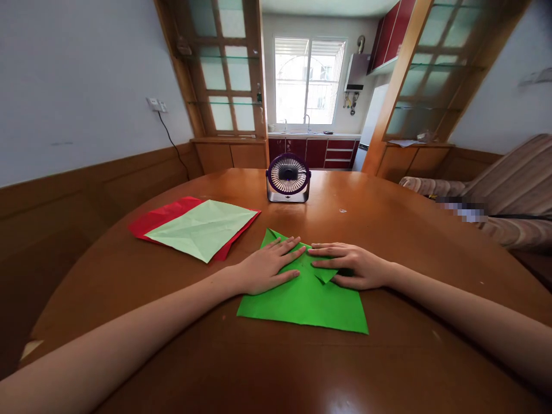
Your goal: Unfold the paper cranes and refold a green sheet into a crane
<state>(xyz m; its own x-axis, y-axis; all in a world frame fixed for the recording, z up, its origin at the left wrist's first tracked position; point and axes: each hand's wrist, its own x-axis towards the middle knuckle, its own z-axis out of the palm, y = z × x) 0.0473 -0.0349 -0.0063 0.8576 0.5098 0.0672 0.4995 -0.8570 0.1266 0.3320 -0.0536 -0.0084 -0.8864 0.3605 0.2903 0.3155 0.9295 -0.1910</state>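
Observation:
A bright green sheet of paper point(302, 302) lies on the round wooden table point(388, 230), partly folded at its far end. My left hand point(267, 267) lies flat on the paper's left fold, fingers spread and pointing right. My right hand point(351, 265) presses on the right fold, fingers pointing left, thumb tucked against a folded flap. The fingertips of both hands almost meet at the paper's middle. Neither hand grips anything.
A pale green creased sheet point(202, 229) lies on a red sheet point(161, 217) to the left. A small purple desk fan point(288, 178) stands at the table's far side. A striped sofa point(513, 190) is at the right; a kitchen lies beyond.

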